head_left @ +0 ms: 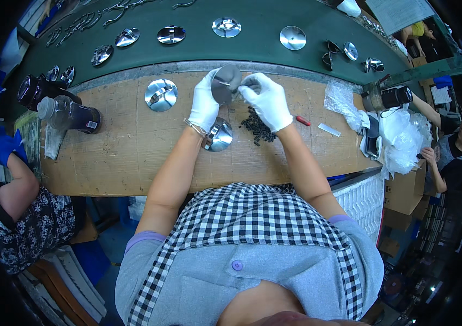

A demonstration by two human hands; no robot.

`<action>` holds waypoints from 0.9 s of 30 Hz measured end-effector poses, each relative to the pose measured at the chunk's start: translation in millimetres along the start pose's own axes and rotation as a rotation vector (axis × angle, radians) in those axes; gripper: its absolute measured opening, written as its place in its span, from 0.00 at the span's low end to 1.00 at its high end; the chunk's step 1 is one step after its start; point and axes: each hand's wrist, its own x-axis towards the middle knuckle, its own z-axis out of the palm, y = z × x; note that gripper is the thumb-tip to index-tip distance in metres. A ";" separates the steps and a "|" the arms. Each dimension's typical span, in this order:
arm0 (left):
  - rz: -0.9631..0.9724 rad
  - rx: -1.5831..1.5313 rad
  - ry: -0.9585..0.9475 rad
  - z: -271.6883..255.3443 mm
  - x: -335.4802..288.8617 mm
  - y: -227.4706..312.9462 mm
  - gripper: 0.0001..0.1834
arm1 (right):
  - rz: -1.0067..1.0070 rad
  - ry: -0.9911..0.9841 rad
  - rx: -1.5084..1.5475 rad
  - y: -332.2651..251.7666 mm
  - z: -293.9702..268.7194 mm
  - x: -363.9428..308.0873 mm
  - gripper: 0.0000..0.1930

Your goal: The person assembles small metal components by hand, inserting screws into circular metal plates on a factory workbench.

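My left hand, in a white glove, grips a round metal lid by its edge and holds it tilted above the cardboard-covered table. At the lid's right side is my white-gloved right hand, its fingertips pinched together close to the lid's face; anything between them is too small to make out. Below my left wrist lies a shiny lid with a handle, partly covered by the wrist. Another lid with a handle rests farther left. Small black pieces lie heaped below my right hand.
Beyond the cardboard runs a green belt bearing several lids and curved metal handles. Bottles stand at left. A red object, a pale strip and plastic bags lie right. People are at both sides.
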 end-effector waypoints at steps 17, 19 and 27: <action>0.390 0.486 0.090 6.8 -2.5 -3.5 0.16 | 0.111 -0.012 0.382 -9.9 14.7 -6.2 0.09; 0.353 0.510 0.088 5.5 -2.4 -6.7 0.16 | 0.105 -0.003 0.361 -7.0 17.7 -6.2 0.09; 0.065 0.020 0.019 12.0 -1.5 1.7 0.14 | -0.106 0.253 0.038 19.1 2.4 25.5 0.19</action>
